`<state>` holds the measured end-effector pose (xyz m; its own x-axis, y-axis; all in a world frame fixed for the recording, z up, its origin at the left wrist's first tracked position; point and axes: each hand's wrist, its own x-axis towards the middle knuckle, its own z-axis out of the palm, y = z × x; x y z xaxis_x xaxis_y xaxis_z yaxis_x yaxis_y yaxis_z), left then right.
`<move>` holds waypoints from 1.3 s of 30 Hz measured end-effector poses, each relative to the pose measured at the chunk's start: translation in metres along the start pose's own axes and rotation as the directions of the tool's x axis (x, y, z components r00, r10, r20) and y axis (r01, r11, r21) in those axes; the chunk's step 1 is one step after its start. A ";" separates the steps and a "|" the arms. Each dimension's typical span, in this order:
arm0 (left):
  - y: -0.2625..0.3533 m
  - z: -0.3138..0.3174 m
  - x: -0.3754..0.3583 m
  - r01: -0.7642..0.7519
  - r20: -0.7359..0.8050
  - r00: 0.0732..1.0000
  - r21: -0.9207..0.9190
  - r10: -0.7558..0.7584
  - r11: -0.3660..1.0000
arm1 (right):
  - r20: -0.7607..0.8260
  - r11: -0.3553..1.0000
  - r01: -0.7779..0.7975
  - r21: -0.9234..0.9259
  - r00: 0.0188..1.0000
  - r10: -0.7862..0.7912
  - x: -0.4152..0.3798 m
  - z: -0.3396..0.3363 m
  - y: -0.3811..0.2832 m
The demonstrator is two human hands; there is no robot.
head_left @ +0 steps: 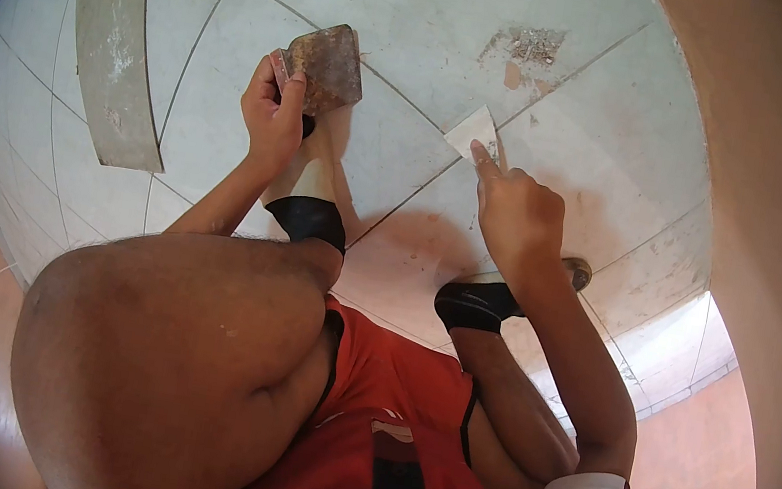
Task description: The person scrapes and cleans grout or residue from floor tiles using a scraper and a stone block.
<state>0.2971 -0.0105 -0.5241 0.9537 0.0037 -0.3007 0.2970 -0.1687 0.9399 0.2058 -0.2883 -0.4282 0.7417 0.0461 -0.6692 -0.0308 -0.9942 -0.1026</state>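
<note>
Left hand (272, 110) grip wraps a rusty, mortar-crusted flat scraper (327, 66); right hand (515, 213) fingertip presses a small white wedge (473, 132), grip loosely curled, on glossy tiled floor (426, 7).

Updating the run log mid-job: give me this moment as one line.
left hand: grips rusty scraper | right hand: fingertip presses small white piece on tile floor | grey board lies apart, far left

Bare tiles (426, 7) beyond scraper (329, 66)
</note>
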 end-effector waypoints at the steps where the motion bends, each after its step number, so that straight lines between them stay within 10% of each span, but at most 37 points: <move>1: 0.002 0.002 0.000 -0.006 -0.008 1.000 -0.022 0.006 1.000 | -0.008 1.000 0.011 -0.008 1.000 -0.011 -0.003 -0.003 0.000; 32: -0.002 -0.002 0.002 -0.031 -0.004 1.000 -0.005 0.031 0.999 | -0.103 0.998 0.060 0.015 0.993 -0.058 -0.002 0.008 0.009; 35: -0.011 -0.009 0.002 -0.034 0.061 0.998 -0.004 0.034 0.999 | -0.317 0.964 0.263 0.035 0.918 -0.239 -0.036 0.016 0.019; 39: -0.016 -0.011 0.001 0.005 0.061 0.998 -0.005 -0.005 1.000 | -0.077 0.922 0.374 0.102 0.927 -0.368 -0.106 0.048 0.050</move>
<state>0.2938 0.0034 -0.5373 0.9475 -0.0558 -0.3148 0.3024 -0.1637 0.9390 0.0936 -0.3386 -0.3973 0.7503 0.4008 -0.5258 0.1811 -0.8894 -0.4197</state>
